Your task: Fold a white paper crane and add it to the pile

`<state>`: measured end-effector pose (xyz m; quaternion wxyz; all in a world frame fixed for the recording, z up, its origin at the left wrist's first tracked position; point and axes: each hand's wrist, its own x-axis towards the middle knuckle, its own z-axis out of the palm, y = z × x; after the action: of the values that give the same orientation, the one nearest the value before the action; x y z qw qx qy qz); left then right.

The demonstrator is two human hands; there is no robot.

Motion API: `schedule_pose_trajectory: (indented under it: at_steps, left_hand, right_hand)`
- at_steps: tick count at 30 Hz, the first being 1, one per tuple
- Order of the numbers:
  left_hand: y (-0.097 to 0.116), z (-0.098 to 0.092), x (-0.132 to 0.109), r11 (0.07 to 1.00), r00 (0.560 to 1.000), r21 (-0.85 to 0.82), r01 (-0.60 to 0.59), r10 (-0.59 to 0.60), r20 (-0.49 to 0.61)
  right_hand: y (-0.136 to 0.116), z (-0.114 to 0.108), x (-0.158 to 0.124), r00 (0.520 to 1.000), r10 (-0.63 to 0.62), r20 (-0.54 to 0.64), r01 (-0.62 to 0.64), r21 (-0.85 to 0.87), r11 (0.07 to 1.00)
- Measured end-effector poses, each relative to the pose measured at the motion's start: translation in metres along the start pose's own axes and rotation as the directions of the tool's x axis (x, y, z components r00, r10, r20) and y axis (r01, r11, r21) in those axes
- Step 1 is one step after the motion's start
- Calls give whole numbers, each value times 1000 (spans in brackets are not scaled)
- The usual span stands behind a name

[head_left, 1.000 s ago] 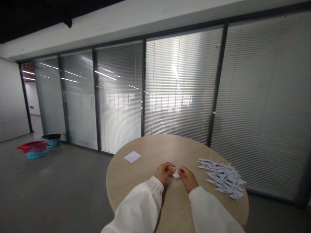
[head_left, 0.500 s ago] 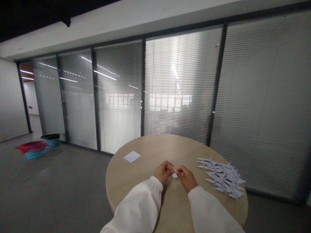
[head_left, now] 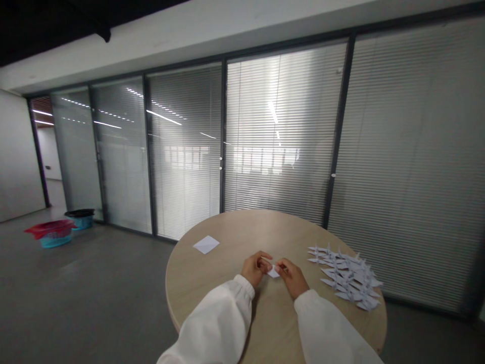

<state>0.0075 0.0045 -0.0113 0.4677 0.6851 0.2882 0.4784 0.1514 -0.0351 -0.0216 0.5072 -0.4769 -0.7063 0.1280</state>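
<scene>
Both my hands meet over the middle of a round wooden table [head_left: 227,298]. My left hand [head_left: 254,268] and my right hand [head_left: 292,276] pinch a small folded piece of white paper [head_left: 273,272] between their fingertips, just above the tabletop. White sleeves cover both arms. A flat white paper square [head_left: 206,244] lies on the table to the far left of my hands. A pile of several folded paper cranes [head_left: 346,276] lies on the table to the right.
Glass partitions with closed blinds [head_left: 280,136] stand behind the table. Grey floor stretches to the left. A red and blue basket [head_left: 51,233] and a dark-rimmed bin [head_left: 80,218] sit on the floor at the far left by the wall.
My hands have stayed over the same spot with the folded paper; the fingers shift only slightly. The view has barely moved.
</scene>
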Motion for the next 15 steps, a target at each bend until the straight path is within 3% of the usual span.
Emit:
schedule_pose_trajectory:
  at_steps: [7, 15]
  left_hand:
    - [-3, 0, 2, 997, 999, -75, 32, -31, 11]
    - [-3, 2, 2, 958, 975, -182, 222, -215, 54]
  right_hand:
    - [6, 0, 0, 997, 70, 10, -71, 53, 996]
    - [10, 0, 1, 989, 144, -42, -140, 77, 987]
